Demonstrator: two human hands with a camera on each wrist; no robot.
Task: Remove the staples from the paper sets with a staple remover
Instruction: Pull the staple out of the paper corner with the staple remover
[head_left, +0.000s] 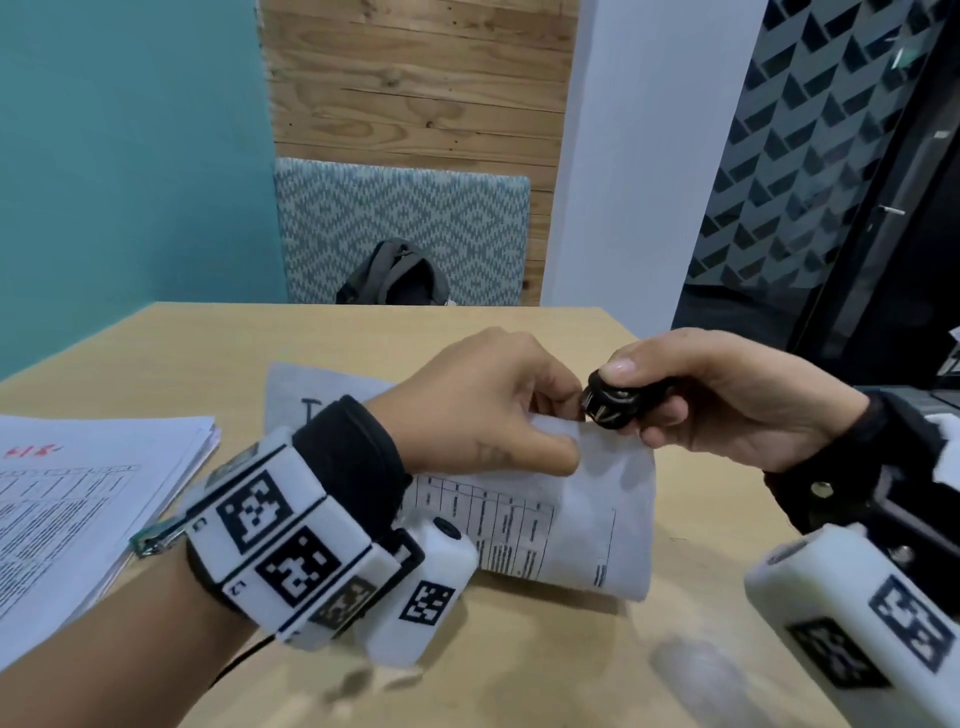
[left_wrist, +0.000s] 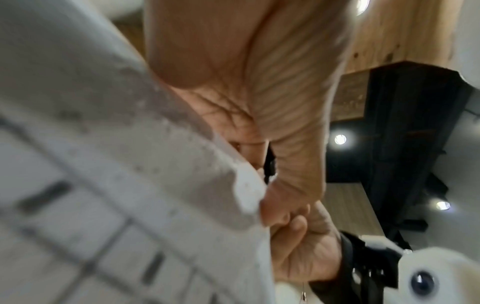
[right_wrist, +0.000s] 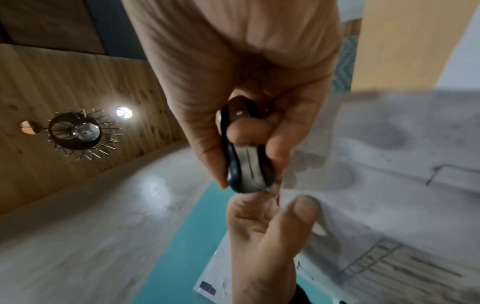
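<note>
A stapled paper set (head_left: 561, 519) with a printed table is lifted off the wooden table (head_left: 519, 665). My left hand (head_left: 493, 405) pinches its upper corner between thumb and fingers. My right hand (head_left: 691, 400) grips a black staple remover (head_left: 613, 405), thumb on top, with its metal claws at that pinched corner. In the right wrist view the staple remover (right_wrist: 246, 160) is squeezed in my fingers, its tip meeting the left hand's fingertips (right_wrist: 301, 207) and the paper set (right_wrist: 389, 195). The left wrist view shows the paper set (left_wrist: 103, 185) close up and blurred. The staple itself is hidden.
A thick stack of printed papers (head_left: 78, 499) lies at the left of the table. Another sheet (head_left: 322, 400) lies flat behind my left wrist. A dark backpack (head_left: 395, 275) rests on a patterned seat (head_left: 405, 208) beyond the far table edge.
</note>
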